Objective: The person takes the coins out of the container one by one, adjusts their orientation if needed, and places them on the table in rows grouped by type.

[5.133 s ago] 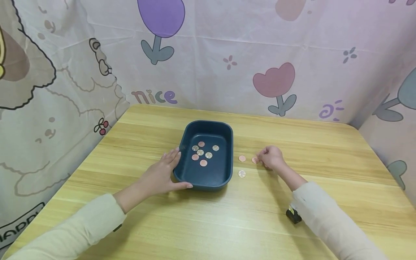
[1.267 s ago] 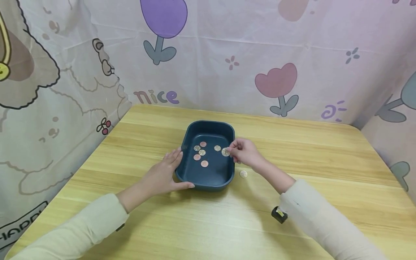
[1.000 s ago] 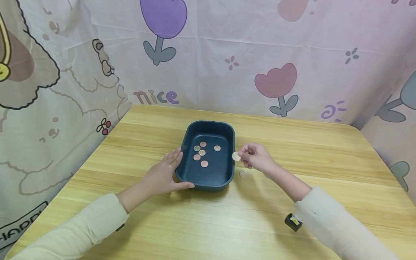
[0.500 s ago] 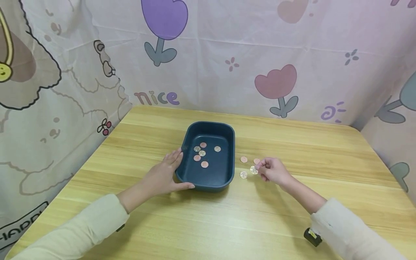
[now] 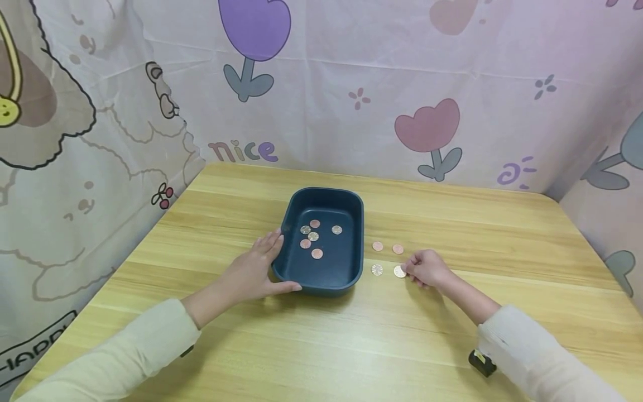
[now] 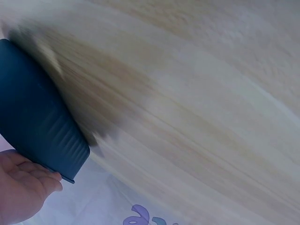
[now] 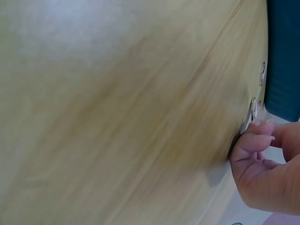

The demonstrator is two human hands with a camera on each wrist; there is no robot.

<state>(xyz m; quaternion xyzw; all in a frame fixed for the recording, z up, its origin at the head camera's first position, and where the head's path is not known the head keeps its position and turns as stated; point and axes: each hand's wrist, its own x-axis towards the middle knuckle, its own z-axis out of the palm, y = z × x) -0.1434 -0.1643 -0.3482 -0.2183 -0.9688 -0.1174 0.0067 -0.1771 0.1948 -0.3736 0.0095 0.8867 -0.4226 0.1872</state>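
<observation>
A dark blue rectangular box point(image 5: 325, 279) stands on the wooden table with several copper and gold-coloured coins spread over its floor. My left hand point(image 5: 251, 271) rests at its near left corner, fingers against the left rim and thumb stretched along the front; the left wrist view shows those fingertips at the rim. Right of the box, thumb and fingertips of my right hand point(image 5: 427, 269) pinch the edge of a gold-coloured coin point(image 5: 399, 272) low over the tabletop. Close by lie another gold-coloured coin point(image 5: 377, 270) and two copper coins, one nearer the box point(image 5: 378, 246) and one farther right point(image 5: 398, 249).
The wooden table point(image 5: 321, 346) reaches back to a printed fabric backdrop point(image 5: 331, 100), with more fabric at both sides. A small black device point(image 5: 482, 363) sits under the right sleeve. The box's right wall point(image 5: 359, 245) stands beside the loose coins.
My right hand has taken a gold-coloured coin from the box, over its right rim, and down to the table beside the other coins. The left hand has stayed at the box's corner.
</observation>
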